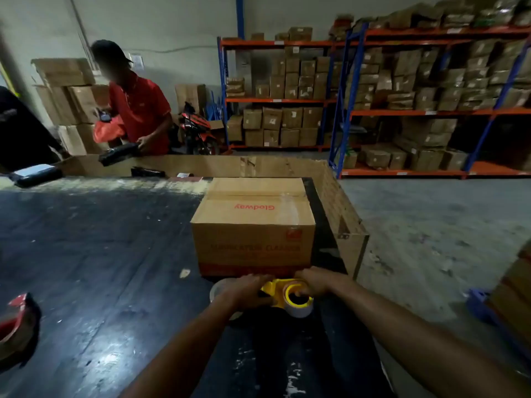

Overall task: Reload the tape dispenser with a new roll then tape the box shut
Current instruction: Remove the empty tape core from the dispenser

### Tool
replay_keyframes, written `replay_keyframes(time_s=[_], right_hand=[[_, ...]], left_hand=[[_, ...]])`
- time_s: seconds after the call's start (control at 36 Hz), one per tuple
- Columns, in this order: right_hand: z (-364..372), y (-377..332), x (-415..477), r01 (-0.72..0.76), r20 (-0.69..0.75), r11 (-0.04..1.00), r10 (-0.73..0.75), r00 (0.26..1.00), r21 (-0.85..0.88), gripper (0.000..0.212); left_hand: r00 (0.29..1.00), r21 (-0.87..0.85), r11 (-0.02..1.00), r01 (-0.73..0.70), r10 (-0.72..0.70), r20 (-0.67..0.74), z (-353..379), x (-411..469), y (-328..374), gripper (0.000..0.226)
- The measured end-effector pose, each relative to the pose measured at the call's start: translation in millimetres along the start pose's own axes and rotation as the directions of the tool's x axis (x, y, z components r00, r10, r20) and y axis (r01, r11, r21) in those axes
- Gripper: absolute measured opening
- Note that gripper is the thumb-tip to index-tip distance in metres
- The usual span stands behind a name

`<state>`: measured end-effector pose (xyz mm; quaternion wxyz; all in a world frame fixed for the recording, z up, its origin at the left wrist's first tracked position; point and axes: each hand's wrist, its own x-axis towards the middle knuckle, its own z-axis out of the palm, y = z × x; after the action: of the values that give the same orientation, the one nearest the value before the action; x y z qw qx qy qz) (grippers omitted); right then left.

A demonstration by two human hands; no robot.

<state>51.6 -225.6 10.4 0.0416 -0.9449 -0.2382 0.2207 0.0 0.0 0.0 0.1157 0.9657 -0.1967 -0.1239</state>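
A brown cardboard box point(253, 222) with red print stands on the dark table point(100, 268), its top flaps closed with some clear tape across them. Just in front of it lies a yellow tape dispenser point(280, 291) holding a roll of clear tape point(300, 308). My left hand point(247, 290) grips the dispenser's body from the left. My right hand point(314, 281) holds the roll end, fingers at the yellow hub. Another clear tape roll point(218, 288) lies partly hidden under my left hand.
A red tape dispenser point(17, 326) sits at the table's left edge. A person in a red shirt point(138, 110) handles black parcels across the table. A cardboard wall point(339, 202) edges the table's back and right. Shelves of boxes point(402, 96) fill the back.
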Motion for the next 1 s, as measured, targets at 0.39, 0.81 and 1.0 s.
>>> replay_keyframes(time_s=[0.39, 0.81, 1.0], right_hand=[[-11, 3, 3, 0.004, 0.056, 0.994, -0.011, 0.998, 0.112, 0.028], [-163, -18, -32, 0.182, -0.310, 0.983, -0.180, 0.934, -0.023, 0.007], [-194, -40, -46, 0.214, -0.406, 0.939, -0.311, 0.859, -0.268, 0.031]], left_hand=[[0.957, 0.052, 0.990, -0.128, 0.137, -0.254, 9, 9, -9, 0.052], [0.545, -0.711, 0.619, -0.333, -0.489, -0.681, -31, -14, 53, 0.038], [0.873, -0.897, 0.188, -0.400, -0.221, -0.435, -59, -10, 86, 0.043]])
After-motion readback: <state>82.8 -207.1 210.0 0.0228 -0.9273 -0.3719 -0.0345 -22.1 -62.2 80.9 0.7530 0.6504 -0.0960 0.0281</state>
